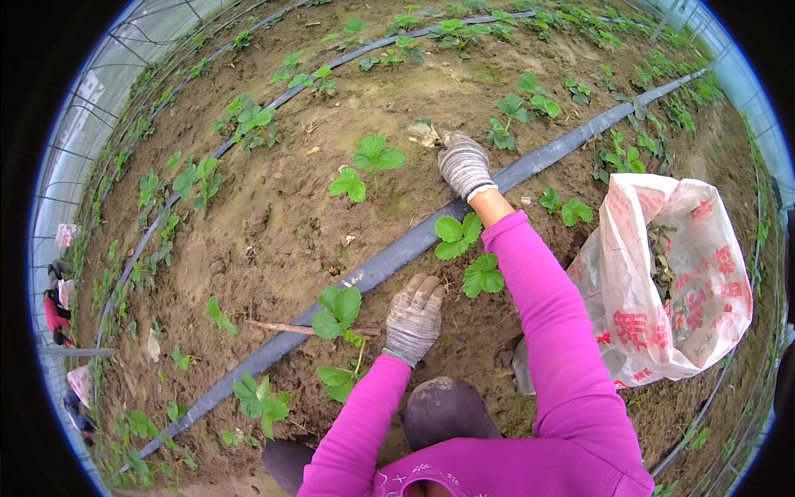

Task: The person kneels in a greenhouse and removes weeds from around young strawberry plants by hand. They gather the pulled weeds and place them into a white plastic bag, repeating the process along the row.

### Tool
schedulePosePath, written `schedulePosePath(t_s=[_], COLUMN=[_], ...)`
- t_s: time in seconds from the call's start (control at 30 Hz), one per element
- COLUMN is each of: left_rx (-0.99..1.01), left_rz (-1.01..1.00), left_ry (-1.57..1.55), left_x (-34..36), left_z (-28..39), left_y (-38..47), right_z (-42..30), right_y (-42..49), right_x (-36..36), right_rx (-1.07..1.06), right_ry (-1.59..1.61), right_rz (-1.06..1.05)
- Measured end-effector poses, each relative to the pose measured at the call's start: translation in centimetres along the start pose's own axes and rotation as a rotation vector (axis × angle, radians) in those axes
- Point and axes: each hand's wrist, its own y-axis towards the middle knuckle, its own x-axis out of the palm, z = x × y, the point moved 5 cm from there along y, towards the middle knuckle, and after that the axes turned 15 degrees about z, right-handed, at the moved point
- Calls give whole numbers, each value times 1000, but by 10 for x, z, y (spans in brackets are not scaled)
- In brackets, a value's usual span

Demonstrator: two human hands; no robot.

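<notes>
My right hand [464, 163], in a grey striped knit glove, reaches past the black drip hose and closes on a withered strawberry leaf [425, 132]. In a matching soiled glove, my left hand [415, 318] is lowered over the soil on the near side of the hose, its back up and its fingertips hidden or pressed down. Just left of it grows a strawberry plant [338, 314]. Between my hands stands another strawberry plant [456, 236], close to my right forearm. A white plastic bag [640, 310] with red print stands open at the right, with dry leaves [661, 261] inside.
The black drip hose [397, 251] crosses the bed diagonally. A thin reddish-brown strip [282, 327] lies across it. More strawberry plants [376, 155] grow beyond, with further hoses [348, 56]. At the far left are people [57, 310], pale bags [79, 382] and a greenhouse frame.
</notes>
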Motion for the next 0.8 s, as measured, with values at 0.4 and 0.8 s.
schedulePosePath(t_s=[0.4, 0.8], left_rx=[-26, -9], left_rz=[-34, 3], left_ry=[-39, -27], left_x=[5, 3], left_z=[-5, -3], left_y=[-6, -6], right_z=[51, -43], right_y=[21, -33], right_x=[-1, -11], right_rx=[226, -141], right_ry=[-416, 194], right_rz=[42, 143])
